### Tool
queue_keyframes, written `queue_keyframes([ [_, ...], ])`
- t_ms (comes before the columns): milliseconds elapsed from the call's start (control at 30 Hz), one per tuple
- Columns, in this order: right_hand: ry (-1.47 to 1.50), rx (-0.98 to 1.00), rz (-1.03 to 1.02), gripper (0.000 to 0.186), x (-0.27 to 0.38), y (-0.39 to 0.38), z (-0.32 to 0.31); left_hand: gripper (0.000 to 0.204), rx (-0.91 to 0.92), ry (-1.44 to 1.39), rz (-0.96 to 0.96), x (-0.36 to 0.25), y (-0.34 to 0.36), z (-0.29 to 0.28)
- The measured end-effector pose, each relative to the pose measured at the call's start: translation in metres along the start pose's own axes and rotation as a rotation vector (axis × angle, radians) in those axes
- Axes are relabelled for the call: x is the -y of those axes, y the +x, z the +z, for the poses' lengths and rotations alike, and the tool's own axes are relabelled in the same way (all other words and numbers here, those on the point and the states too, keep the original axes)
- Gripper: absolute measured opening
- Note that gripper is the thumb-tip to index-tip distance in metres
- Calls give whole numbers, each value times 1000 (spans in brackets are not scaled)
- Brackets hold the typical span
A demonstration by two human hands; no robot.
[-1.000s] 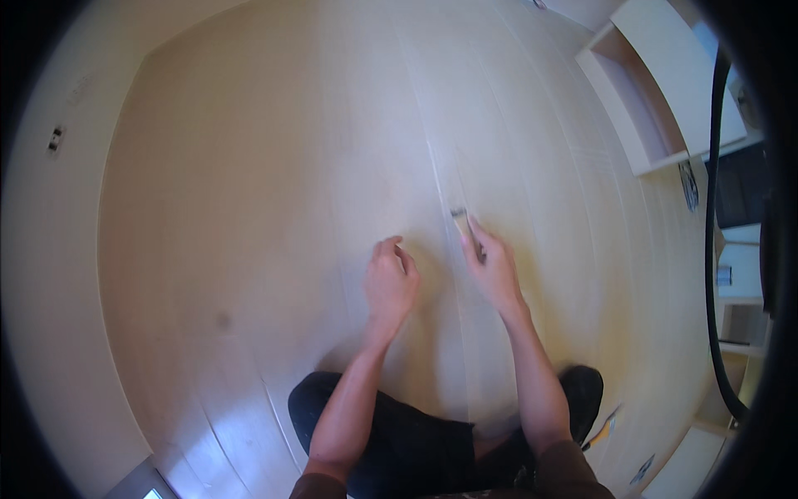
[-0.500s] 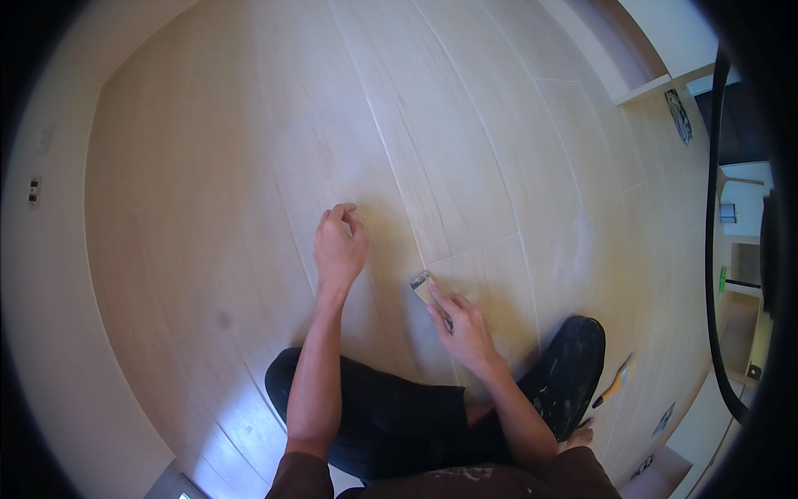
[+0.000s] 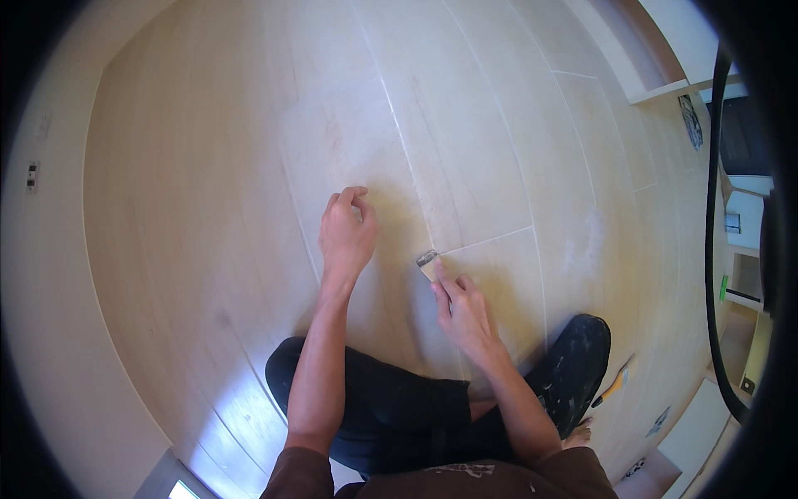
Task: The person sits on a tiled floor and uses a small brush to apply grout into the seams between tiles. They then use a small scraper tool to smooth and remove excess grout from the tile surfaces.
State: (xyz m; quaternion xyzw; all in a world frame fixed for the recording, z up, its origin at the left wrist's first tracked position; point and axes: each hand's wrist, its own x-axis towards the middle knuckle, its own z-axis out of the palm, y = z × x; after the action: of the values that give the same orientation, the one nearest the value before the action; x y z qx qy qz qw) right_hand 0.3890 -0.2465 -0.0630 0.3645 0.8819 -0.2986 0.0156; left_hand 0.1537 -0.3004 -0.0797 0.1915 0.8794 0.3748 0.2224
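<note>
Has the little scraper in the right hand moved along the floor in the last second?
Yes. The scraper in the right hand now sits where the long floor joint meets a cross joint; earlier it lay farther up that long joint, away from the knees.

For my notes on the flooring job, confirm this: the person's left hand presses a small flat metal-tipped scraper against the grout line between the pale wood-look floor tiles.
Not quite. The head view shows the right hand pressing the small flat metal-tipped scraper at the grout line between the pale wood-look floor tiles. The left hand rests loosely curled on the floor, empty.
</note>
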Motion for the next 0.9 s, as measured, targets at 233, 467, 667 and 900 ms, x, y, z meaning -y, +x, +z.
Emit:
queue_keyframes([
  [233, -110, -133, -61, 40, 29, 57, 4, 30, 5, 5, -33, 4, 3, -6],
  [467, -68, -83, -85, 38, 27, 74, 1, 31, -23, 8, -16, 2, 9, -8],
  [667, -72, -125, -86, 39, 35, 76, 2, 31, 4, -26, -61, 1, 6, -8],
  [900, -88, -188, -136, 37, 46, 135, 0, 32, -56, -62, -7, 3, 10, -8],
])
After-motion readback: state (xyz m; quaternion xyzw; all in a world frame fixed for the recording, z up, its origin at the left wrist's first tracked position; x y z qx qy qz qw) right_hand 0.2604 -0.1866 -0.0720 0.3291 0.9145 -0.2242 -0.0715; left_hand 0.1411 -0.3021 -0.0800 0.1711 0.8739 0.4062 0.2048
